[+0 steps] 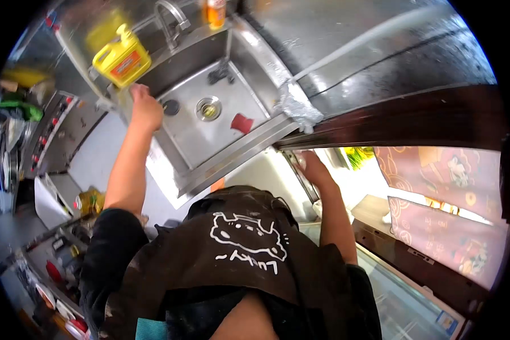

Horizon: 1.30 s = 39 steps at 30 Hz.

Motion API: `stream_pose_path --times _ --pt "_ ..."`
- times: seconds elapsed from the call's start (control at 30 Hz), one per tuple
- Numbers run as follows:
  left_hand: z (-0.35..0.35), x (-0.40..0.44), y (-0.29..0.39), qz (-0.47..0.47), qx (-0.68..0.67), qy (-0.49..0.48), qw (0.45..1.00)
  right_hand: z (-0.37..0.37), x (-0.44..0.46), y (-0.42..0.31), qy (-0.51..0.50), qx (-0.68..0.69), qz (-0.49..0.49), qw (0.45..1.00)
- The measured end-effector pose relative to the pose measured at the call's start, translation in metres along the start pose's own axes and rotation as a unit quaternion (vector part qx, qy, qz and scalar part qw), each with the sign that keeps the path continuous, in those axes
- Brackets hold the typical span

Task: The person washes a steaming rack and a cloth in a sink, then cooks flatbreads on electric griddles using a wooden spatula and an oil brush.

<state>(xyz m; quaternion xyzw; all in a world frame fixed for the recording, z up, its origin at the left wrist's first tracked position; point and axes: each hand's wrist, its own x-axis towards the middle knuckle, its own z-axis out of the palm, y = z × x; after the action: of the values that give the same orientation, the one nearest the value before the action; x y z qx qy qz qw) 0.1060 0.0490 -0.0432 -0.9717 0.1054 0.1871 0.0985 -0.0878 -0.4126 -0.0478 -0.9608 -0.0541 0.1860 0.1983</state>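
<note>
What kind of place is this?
It looks like a kitchen, perhaps in a restaurant or snack shop. There's a big metal sink, a yellow pump bottle by its corner, and someone's dark apron with a cartoon on it.

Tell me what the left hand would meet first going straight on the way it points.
The left hand would probably meet the yellow pump jug first; depth is unclear, and they might already touch.
</note>
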Motion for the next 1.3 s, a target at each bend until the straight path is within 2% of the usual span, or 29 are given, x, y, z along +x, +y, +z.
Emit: stream_pose_path --times 0.03,0.07,0.1,0.13,0.17,0.2,0.27,0.3,0.33,0.4,0.5,0.53,0.6,0.63,0.73,0.77,0.8,0.87,0.93,1.0,1.07,1.13,1.23,1.27,1.3 --pt "-0.007 0.001 0.003 0.063 -0.11 -0.017 0.992 0.0 -0.025 0.001 -0.078 -0.123 0.078 0.986" --pt "-0.041 -0.02 0.022 0.156 -0.409 -0.082 0.895 0.016 -0.033 0.026 -0.167 -0.144 0.137 0.966" --pt "-0.034 -0.019 0.036 0.121 -0.318 -0.043 0.939 0.031 -0.041 0.057 -0.237 -0.064 0.153 0.957" --pt "-0.026 -0.01 0.05 0.081 -0.229 0.01 0.97 0.034 -0.058 0.068 -0.213 0.011 0.174 0.961" --pt "-0.022 -0.018 0.074 0.049 -0.024 0.043 0.998 0.057 -0.077 0.095 -0.174 0.04 0.154 0.972" --pt "-0.023 -0.025 0.093 0.008 0.179 0.084 0.98 0.079 -0.091 0.122 -0.132 0.066 0.131 0.98" --pt "-0.05 -0.031 0.145 0.093 0.033 -0.123 0.988 0.086 -0.116 0.146 -0.143 0.051 0.164 0.975" --pt "-0.038 -0.035 0.168 0.205 -0.037 -0.099 0.973 0.076 -0.129 0.151 -0.154 0.057 0.205 0.965" --pt "-0.027 -0.036 0.189 0.314 -0.107 -0.076 0.94 0.084 -0.141 0.169 -0.131 0.065 0.206 0.968" --pt "-0.084 -0.079 0.269 0.33 -0.133 -0.178 0.917 0.084 -0.164 0.194 -0.138 0.064 0.224 0.963" --pt "-0.088 -0.088 0.354 0.416 -0.099 -0.191 0.883 0.091 -0.202 0.238 -0.115 0.146 0.285 0.94" --pt "-0.083 -0.088 0.379 0.454 -0.103 -0.158 0.871 0.107 -0.211 0.262 -0.114 0.114 0.269 0.949" --pt "-0.082 -0.085 0.43 0.524 -0.115 -0.089 0.839 0.095 -0.234 0.284 -0.115 0.172 0.319 0.925" --pt "-0.09 -0.087 0.45 0.54 -0.104 -0.085 0.831 0.086 -0.242 0.289 -0.116 0.096 0.318 0.936" --pt "-0.125 -0.099 0.497 0.587 -0.095 -0.079 0.8 0.074 -0.275 0.315 0.042 0.159 0.342 0.925" --pt "-0.129 -0.097 0.507 0.602 -0.106 -0.082 0.787 0.073 -0.28 0.327 0.109 0.16 0.299 0.934" --pt "-0.132 -0.094 0.515 0.618 -0.116 -0.087 0.773 0.055 -0.288 0.318 0.179 0.183 0.366 0.895" --pt "-0.13 -0.089 0.528 0.626 -0.113 -0.069 0.768 0.021 -0.296 0.318 0.218 0.191 0.414 0.863" --pt "-0.137 -0.087 0.543 0.63 -0.108 -0.067 0.766 0.009 -0.308 0.322 0.404 0.214 0.368 0.81" --pt "-0.134 -0.083 0.56 0.647 -0.106 -0.037 0.754 -0.004 -0.317 0.333 0.465 0.229 0.365 0.774" --pt "-0.143 -0.086 0.578 0.631 -0.111 -0.071 0.765 -0.025 -0.331 0.334 0.505 0.304 0.354 0.726" --pt "-0.151 -0.089 0.599 0.648 -0.159 -0.052 0.743 -0.051 -0.34 0.331 0.547 0.312 0.343 0.697" --pt "-0.17 -0.09 0.637 0.668 -0.19 -0.043 0.718 -0.085 -0.35 0.343 0.604 0.368 0.329 0.626" --pt "-0.176 -0.09 0.652 0.672 -0.195 -0.043 0.713 -0.095 -0.352 0.35 0.616 0.369 0.32 0.618" --pt "-0.173 -0.087 0.672 0.686 -0.202 -0.003 0.698 -0.106 -0.354 0.36 0.627 0.371 0.311 0.61"
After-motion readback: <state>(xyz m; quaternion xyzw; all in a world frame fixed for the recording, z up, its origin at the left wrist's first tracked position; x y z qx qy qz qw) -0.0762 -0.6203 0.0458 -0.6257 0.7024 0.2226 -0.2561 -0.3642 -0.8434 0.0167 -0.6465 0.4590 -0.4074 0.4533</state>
